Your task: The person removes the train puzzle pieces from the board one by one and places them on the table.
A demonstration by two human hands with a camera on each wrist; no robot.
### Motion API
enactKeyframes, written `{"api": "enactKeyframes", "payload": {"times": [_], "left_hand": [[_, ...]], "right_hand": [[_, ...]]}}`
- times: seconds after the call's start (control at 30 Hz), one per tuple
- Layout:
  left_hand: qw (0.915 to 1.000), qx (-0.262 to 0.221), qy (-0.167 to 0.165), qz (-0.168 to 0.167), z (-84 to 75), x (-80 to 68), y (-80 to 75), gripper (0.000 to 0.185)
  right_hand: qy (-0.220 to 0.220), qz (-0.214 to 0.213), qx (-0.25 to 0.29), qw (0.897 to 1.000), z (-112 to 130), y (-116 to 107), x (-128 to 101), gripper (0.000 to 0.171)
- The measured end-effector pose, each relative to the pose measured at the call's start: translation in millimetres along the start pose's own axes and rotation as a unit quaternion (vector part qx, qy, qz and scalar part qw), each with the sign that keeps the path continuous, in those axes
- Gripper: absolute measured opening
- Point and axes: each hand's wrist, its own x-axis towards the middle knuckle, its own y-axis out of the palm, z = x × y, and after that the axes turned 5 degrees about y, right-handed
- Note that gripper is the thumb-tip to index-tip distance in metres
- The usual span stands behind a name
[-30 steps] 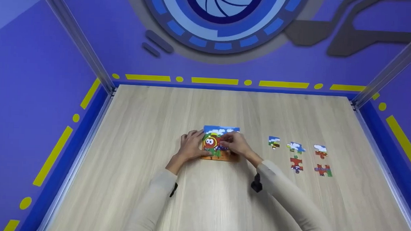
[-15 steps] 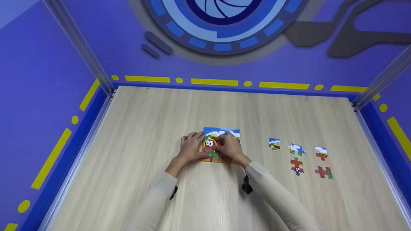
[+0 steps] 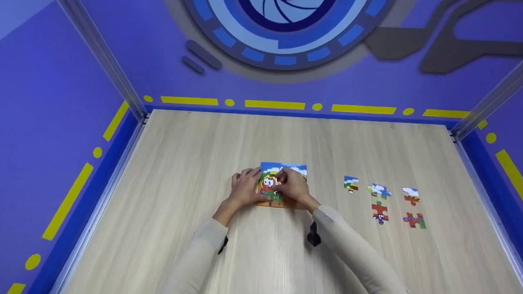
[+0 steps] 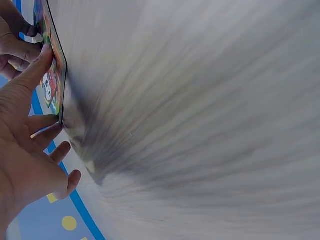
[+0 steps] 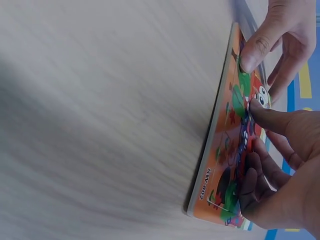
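Lying flat, puzzle board (image 3: pixel 283 169) (sky edge farthest), both hands on it

We read only one marking, "MY-807" as best we can tell, printed sideways on the orange near border of the puzzle board (image 5: pixel 220 165).

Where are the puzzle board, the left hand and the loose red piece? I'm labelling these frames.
puzzle board (image 3: pixel 293 170): head view, on its blue sky strip at the top edge.
left hand (image 3: pixel 244 189): head view, on the back of the hand.
loose red piece (image 3: pixel 379 210): head view, on its red middle.
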Motion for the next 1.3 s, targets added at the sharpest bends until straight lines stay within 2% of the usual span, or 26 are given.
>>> {"api": "enactKeyframes", "payload": {"times": [0.37, 0.57, 0.97, 1.3], "left_hand": [[0.9999, -0.01, 0.005, -0.004, 0.0, -1.1, -2.5, 0.089], [1.0, 0.002, -0.001, 0.003, -1.1, -0.9, -3.7, 0.09], [0.9999, 0.001, -0.006, 0.013, -1.5, 0.1, -3.3, 0.093], [0.9994, 0.005, -0.012, 0.032, -6.8, -0.2, -5.7, 0.091]], "right_hand": [[-0.011, 0.014, 0.066, 0.998, 2, 0, 3, 0.023], [-0.042, -0.002, 0.118, 0.992, 1, -3, 3, 0.022], [0.002, -0.01, 0.144, 0.989, -3, -16, -1, 0.019], [0.026, 0.001, 0.175, 0.984, -19, -40, -17, 0.02]]}}
